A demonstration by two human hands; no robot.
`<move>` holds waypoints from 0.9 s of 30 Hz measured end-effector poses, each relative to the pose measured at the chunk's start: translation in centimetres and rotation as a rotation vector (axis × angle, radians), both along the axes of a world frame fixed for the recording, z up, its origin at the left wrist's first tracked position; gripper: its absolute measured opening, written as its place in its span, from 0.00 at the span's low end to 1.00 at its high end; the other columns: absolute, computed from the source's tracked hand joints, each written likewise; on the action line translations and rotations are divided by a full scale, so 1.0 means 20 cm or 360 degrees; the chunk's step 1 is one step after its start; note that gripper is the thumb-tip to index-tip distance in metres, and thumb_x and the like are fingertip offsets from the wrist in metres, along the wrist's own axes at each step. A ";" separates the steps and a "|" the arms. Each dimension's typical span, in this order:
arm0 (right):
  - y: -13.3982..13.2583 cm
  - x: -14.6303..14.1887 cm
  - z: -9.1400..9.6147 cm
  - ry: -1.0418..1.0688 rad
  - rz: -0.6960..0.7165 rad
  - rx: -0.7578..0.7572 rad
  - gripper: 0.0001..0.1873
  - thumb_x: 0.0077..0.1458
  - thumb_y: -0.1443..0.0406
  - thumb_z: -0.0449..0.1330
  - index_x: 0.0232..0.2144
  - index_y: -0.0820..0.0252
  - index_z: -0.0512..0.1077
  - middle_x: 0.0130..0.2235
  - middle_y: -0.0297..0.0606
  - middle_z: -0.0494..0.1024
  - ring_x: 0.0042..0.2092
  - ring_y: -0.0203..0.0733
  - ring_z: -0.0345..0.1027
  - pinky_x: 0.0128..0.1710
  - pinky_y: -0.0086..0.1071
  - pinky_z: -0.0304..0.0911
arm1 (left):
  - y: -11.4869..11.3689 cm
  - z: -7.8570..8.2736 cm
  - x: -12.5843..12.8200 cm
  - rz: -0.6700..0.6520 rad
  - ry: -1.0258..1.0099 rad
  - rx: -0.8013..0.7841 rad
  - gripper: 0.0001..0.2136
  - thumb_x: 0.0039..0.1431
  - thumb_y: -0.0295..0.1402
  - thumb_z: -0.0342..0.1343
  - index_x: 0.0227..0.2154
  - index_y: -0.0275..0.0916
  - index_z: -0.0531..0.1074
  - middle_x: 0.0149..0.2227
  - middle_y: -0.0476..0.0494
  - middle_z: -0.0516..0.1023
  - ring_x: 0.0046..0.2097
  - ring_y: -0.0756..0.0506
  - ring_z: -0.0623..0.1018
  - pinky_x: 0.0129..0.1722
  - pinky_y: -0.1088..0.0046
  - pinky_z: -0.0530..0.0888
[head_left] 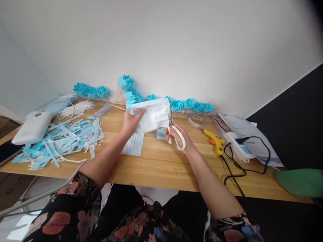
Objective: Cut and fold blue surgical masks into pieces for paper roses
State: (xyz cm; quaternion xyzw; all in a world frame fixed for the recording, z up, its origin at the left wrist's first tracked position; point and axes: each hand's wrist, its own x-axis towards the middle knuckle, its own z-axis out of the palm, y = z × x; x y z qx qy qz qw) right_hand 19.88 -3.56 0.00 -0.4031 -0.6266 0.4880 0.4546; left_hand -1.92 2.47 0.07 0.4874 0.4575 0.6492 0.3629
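Observation:
My left hand (132,121) pinches the left part of a pale face mask (153,114), held up above the table. In my right hand (180,136) is a pair of scissors (179,138) with white handles, its blades upright at the mask's right edge. Whether the blades are parted I cannot tell. Below my left hand, another pleated mask (133,144) lies on the wood. A small stack of blue pieces (161,133) is partly hidden behind the scissors and my right fingers.
Blue paper-like flowers (188,104) line the wall. Cut blue strips (73,134) and a white power bank (34,127) cover the left side. To the right are a wire coil (195,120), a yellow glue gun (215,140), a power strip (239,148) with black cords, and papers (252,134).

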 end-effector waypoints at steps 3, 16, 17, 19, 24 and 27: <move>0.00 0.00 0.00 -0.0012 0.0000 -0.0008 0.25 0.53 0.42 0.60 0.32 0.59 0.70 0.31 0.35 0.73 0.28 0.34 0.65 0.27 0.31 0.59 | -0.01 0.00 0.02 -0.0020 0.0005 -0.0012 0.17 0.45 0.44 0.67 0.30 0.33 0.76 0.31 0.43 0.80 0.34 0.46 0.76 0.35 0.73 0.73; 0.00 -0.01 0.01 0.0000 -0.0006 -0.0074 0.26 0.50 0.43 0.62 0.36 0.59 0.70 0.34 0.37 0.74 0.29 0.35 0.66 0.26 0.30 0.59 | -0.01 0.00 0.01 0.0093 0.0073 0.0043 0.15 0.48 0.43 0.65 0.30 0.34 0.76 0.29 0.46 0.78 0.33 0.47 0.75 0.35 0.73 0.71; 0.00 -0.01 0.01 0.0000 -0.0012 -0.0077 0.25 0.51 0.43 0.62 0.35 0.59 0.70 0.33 0.37 0.74 0.29 0.35 0.66 0.25 0.29 0.59 | -0.02 0.00 0.01 0.0079 0.0059 0.0039 0.16 0.48 0.43 0.65 0.31 0.34 0.77 0.30 0.45 0.79 0.34 0.46 0.76 0.36 0.72 0.71; 0.01 -0.01 0.00 -0.0007 -0.0042 -0.0080 0.24 0.51 0.45 0.63 0.34 0.59 0.70 0.32 0.35 0.74 0.28 0.34 0.65 0.24 0.29 0.59 | -0.02 0.00 0.02 -0.0004 0.0024 0.0032 0.17 0.49 0.44 0.65 0.33 0.34 0.77 0.33 0.44 0.80 0.37 0.45 0.77 0.39 0.71 0.72; 0.02 -0.01 -0.01 0.0008 -0.0230 -0.0119 0.20 0.48 0.49 0.66 0.29 0.58 0.68 0.26 0.31 0.72 0.22 0.32 0.63 0.19 0.27 0.59 | -0.03 -0.01 0.02 -0.0413 -0.0168 0.0028 0.20 0.49 0.47 0.65 0.38 0.36 0.78 0.43 0.41 0.82 0.47 0.40 0.78 0.49 0.66 0.74; 0.02 -0.01 0.00 0.0018 -0.0290 -0.0170 0.19 0.47 0.51 0.66 0.28 0.58 0.67 0.23 0.30 0.72 0.20 0.32 0.63 0.17 0.27 0.59 | -0.03 0.00 0.02 -0.0678 -0.0348 -0.0073 0.22 0.48 0.46 0.66 0.42 0.37 0.78 0.47 0.40 0.81 0.52 0.38 0.78 0.54 0.63 0.73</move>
